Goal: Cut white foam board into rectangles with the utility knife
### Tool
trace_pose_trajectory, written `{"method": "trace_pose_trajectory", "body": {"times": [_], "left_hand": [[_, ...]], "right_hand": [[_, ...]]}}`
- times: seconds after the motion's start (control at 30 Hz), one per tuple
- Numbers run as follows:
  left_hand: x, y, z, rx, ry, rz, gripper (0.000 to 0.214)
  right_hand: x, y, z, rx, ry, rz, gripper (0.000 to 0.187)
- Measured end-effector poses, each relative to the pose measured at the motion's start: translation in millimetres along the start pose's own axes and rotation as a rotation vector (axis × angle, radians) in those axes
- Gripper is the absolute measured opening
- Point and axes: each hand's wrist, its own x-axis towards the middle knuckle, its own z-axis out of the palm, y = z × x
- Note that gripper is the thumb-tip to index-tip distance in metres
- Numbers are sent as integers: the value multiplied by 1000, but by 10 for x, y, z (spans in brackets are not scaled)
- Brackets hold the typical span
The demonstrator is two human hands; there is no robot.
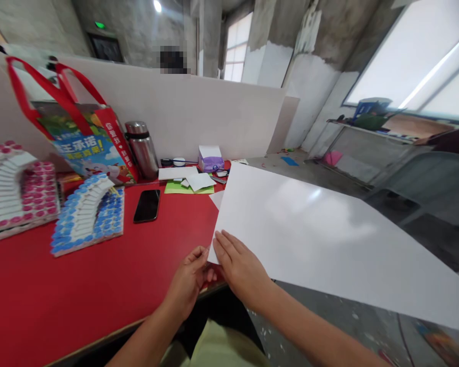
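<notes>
A large, glossy white sheet (298, 219) slants across the right end of the red table and juts out past its edge over the floor. At its near left corner, my left hand (193, 278) is closed, thumb and fingers pinching the corner. My right hand (239, 262) lies flat on top of the sheet beside that corner, fingers stretched out and holding nothing. Beneath the sheet's left edge, part of a smaller white piece (217, 199) shows. The sheet hides whatever table surface lies under it.
On the red table (156, 250) are a black phone (147, 206), blue floral board (90, 214), pink floral board (21, 191), steel flask (141, 149), gift bag (87, 148), purple box (210, 158) and white cards (201, 181). A white partition (214, 112) stands behind; a chair (436, 188) is at right.
</notes>
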Motion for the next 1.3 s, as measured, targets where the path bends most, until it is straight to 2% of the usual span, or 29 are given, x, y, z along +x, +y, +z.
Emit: {"method": "trace_pose_trajectory", "body": {"times": [0.07, 0.2, 0.33, 0.5, 0.6, 0.7, 0.8, 0.83, 0.9, 1.0, 1.07, 1.13, 1.2, 1.3], "left_hand": [[8, 9, 22, -10, 30, 47, 48], [21, 82, 104, 14, 53, 170, 44], [64, 254, 334, -5, -24, 292, 38], [229, 506, 780, -69, -173, 476, 31], [383, 594, 1031, -95, -231, 543, 38], [584, 626, 1154, -27, -250, 587, 39], [838, 639, 1026, 129, -106, 566, 31], [928, 648, 920, 188, 5, 534, 30], [1094, 681, 643, 227, 112, 495, 33], [1234, 780, 243, 277, 195, 463, 34], [1210, 845, 136, 309, 194, 464, 28], [1081, 850, 221, 339, 154, 471, 26], [868, 739, 469, 378, 49, 465, 31], [505, 320, 944, 454, -342, 344, 28]], "right_hand": [[-34, 29, -44, 6, -21, 12, 52], [-76, 129, -141, -50, -40, 124, 56], [20, 323, -328, -73, -24, 90, 53], [313, 578, -726, -33, 36, 154, 44], [484, 696, -997, 4, 12, 237, 36], [594, 806, -1279, 35, -12, 283, 33], [624, 935, -1581, 82, 1, 333, 25], [618, 986, -1684, 83, 31, 371, 24], [588, 1096, -1880, 58, 125, 476, 27], [524, 1259, -2112, 1, 254, 637, 39], [487, 1348, -2203, -8, 306, 720, 46], [466, 1420, -2248, -7, 335, 793, 50], [462, 1486, -2263, -12, 343, 865, 54], [473, 1579, -2265, -27, 321, 960, 58]]}}
